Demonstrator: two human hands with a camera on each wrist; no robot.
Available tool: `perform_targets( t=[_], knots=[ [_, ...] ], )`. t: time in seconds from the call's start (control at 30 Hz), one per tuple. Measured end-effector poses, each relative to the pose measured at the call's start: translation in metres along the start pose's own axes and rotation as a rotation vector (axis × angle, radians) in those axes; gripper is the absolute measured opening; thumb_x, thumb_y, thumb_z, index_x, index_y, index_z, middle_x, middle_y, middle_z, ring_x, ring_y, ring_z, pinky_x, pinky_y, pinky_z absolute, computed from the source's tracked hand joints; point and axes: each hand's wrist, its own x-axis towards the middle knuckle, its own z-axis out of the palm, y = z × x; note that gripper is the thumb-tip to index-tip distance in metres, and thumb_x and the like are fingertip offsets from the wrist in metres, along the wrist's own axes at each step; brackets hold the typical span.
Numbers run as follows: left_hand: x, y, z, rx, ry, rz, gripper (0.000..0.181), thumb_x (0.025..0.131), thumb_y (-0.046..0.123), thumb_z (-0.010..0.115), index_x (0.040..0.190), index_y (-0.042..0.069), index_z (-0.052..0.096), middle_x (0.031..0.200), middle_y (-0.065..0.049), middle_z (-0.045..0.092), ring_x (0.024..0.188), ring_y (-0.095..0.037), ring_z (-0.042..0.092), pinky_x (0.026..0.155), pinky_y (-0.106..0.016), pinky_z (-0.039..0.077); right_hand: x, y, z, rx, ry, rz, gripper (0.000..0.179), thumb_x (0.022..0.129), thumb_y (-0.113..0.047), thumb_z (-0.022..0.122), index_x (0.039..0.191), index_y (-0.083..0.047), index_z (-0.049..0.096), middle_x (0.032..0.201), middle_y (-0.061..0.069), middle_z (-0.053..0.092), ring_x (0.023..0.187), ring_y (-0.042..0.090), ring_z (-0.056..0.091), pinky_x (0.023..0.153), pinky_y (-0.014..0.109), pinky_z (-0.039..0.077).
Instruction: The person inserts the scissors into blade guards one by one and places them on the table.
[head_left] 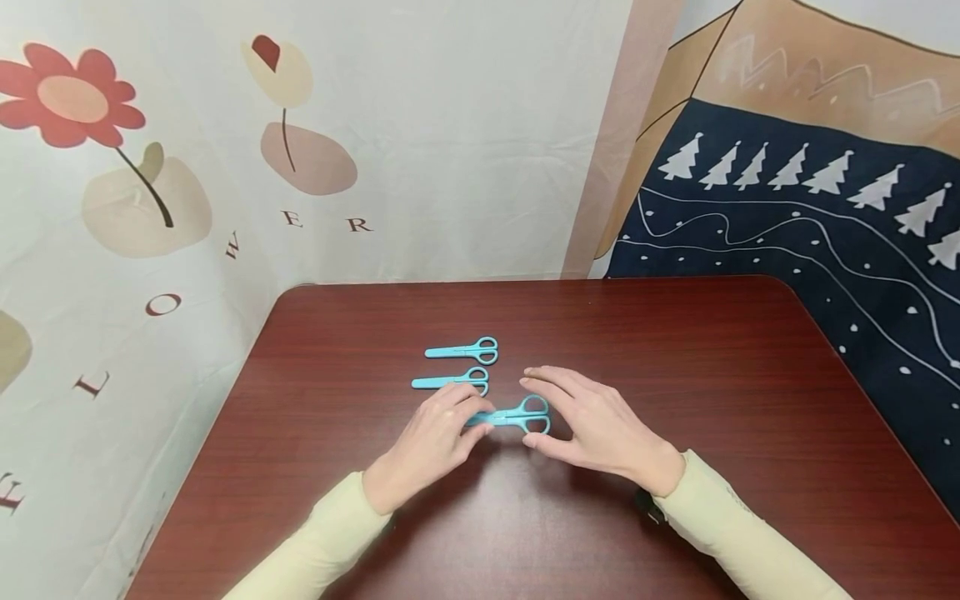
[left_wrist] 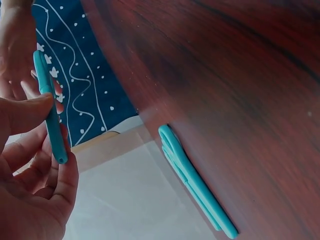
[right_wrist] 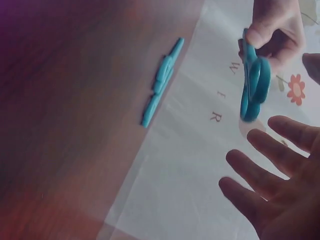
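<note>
Between thumb and fingers, my left hand [head_left: 438,429] pinches a pair of light-blue scissors [head_left: 517,415] by the blade end, handle loops pointing right. The left wrist view shows these scissors [left_wrist: 52,110] edge-on, held above the table. My right hand [head_left: 600,421] is spread around the loops; in the right wrist view its fingers [right_wrist: 260,185] are extended and apart from the scissors [right_wrist: 252,85]. Two more light-blue pairs lie behind: the farther scissors [head_left: 461,351] in full view, the nearer scissors [head_left: 442,382] partly covered by the left hand.
The reddish-brown wooden table [head_left: 675,333] has rounded far corners. A pale curtain [head_left: 450,167] with printed flowers and letters hangs behind it. To the right hangs a dark blue cloth [head_left: 750,217] with white trees.
</note>
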Motion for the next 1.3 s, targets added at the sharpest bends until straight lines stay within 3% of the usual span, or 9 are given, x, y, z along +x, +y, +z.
perform_targets(
  t=[0.13,0.3,0.47,0.63,0.83,1.1,1.3],
  knots=[
    [-0.001,-0.003,-0.001,0.009,0.002,-0.011,0.023,0.078,0.008,0.09,0.096,0.01,0.075,0.097,0.003,0.066,0.091,-0.018,0.06,0.08,-0.032,0.053,-0.002,0.005,-0.007,-0.006,-0.058,0.042,0.072,0.096,-0.062,0.062,0.149,-0.014,0.055,0.155,0.003,0.051,0.143,0.029,0.047,0.114,0.055,0.039],
    [-0.005,-0.009,-0.004,0.0,0.01,-0.018,0.025,0.075,0.007,0.092,0.094,0.01,0.076,0.095,0.004,0.066,0.09,-0.018,0.061,0.079,-0.033,0.053,-0.006,0.01,-0.015,-0.032,-0.107,0.086,0.074,0.096,-0.061,0.063,0.154,-0.016,0.05,0.162,0.002,0.042,0.151,0.03,0.035,0.119,0.061,0.028],
    [-0.01,-0.016,-0.008,-0.019,0.005,-0.049,0.026,0.074,0.008,0.093,0.093,0.012,0.076,0.095,0.006,0.066,0.092,-0.017,0.062,0.079,-0.035,0.054,-0.009,0.014,-0.019,-0.053,-0.127,0.126,0.075,0.096,-0.061,0.062,0.156,-0.018,0.047,0.164,0.0,0.038,0.153,0.029,0.031,0.12,0.062,0.023],
    [-0.016,-0.024,-0.013,-0.026,-0.045,-0.134,0.023,0.077,0.01,0.092,0.093,0.015,0.077,0.093,0.009,0.065,0.088,-0.013,0.059,0.074,-0.034,0.052,-0.011,0.018,-0.021,-0.064,-0.139,0.161,0.076,0.096,-0.06,0.063,0.157,-0.019,0.046,0.165,0.001,0.037,0.153,0.03,0.03,0.119,0.064,0.022],
    [-0.023,-0.035,-0.018,-0.01,-0.09,-0.185,0.02,0.078,0.011,0.092,0.092,0.015,0.078,0.091,0.01,0.066,0.089,-0.015,0.059,0.073,-0.034,0.053,-0.015,0.022,-0.024,-0.065,-0.147,0.192,0.077,0.095,-0.059,0.065,0.157,-0.018,0.046,0.165,0.002,0.037,0.153,0.032,0.03,0.118,0.066,0.023],
    [-0.029,-0.052,-0.021,0.0,-0.189,-0.275,0.019,0.08,0.011,0.09,0.092,0.018,0.078,0.087,0.01,0.062,0.08,-0.014,0.056,0.068,-0.032,0.048,-0.02,0.025,-0.027,-0.084,-0.129,0.185,0.075,0.095,-0.057,0.066,0.155,-0.016,0.048,0.164,0.001,0.038,0.152,0.03,0.033,0.121,0.062,0.02],
    [-0.03,-0.063,-0.021,0.008,-0.256,-0.304,0.018,0.081,0.012,0.089,0.092,0.018,0.077,0.087,0.011,0.061,0.081,-0.014,0.058,0.07,-0.034,0.05,-0.021,0.026,-0.028,-0.087,-0.127,0.186,0.075,0.095,-0.057,0.067,0.155,-0.016,0.049,0.164,0.001,0.039,0.152,0.03,0.033,0.12,0.063,0.021]
  ],
)
